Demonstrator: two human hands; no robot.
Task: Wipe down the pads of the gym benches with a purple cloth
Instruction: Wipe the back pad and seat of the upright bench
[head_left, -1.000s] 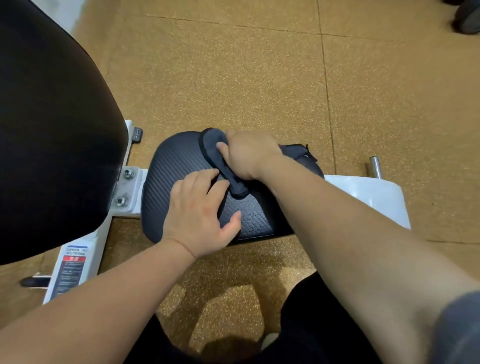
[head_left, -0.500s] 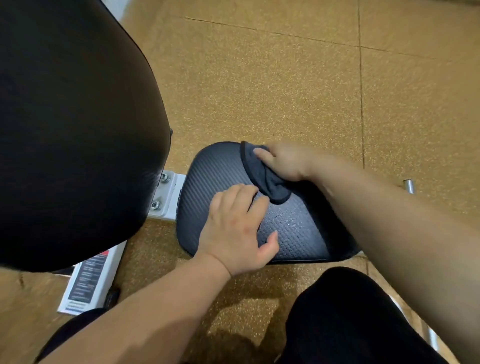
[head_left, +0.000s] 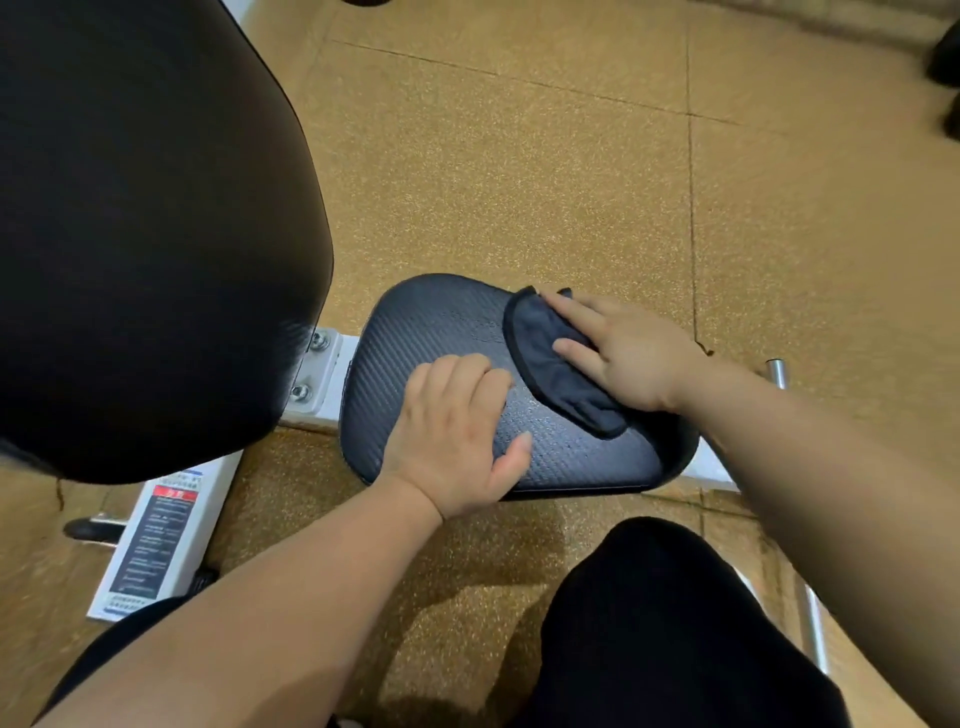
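Note:
A small dark textured seat pad (head_left: 431, 338) of the bench sits at the centre of the head view. The dark purple cloth (head_left: 545, 364) lies across its right half. My right hand (head_left: 623, 353) presses flat on the cloth, fingers spread and pointing left. My left hand (head_left: 457, 436) rests palm down on the pad's near edge, fingers apart, holding nothing. A large black back pad (head_left: 145, 234) fills the upper left, close to the seat pad.
The white bench frame (head_left: 319, 374) with bolts joins the two pads, and a label panel (head_left: 156, 540) runs down at lower left. A metal peg (head_left: 776, 371) sticks up at right. My black-clad knee (head_left: 665, 623) is below the pad. Speckled tan floor surrounds everything.
My right hand has slid the cloth to the right across the seat pad and flattened its fingers over it. My left hand stays on the near edge. The view has shifted closer.

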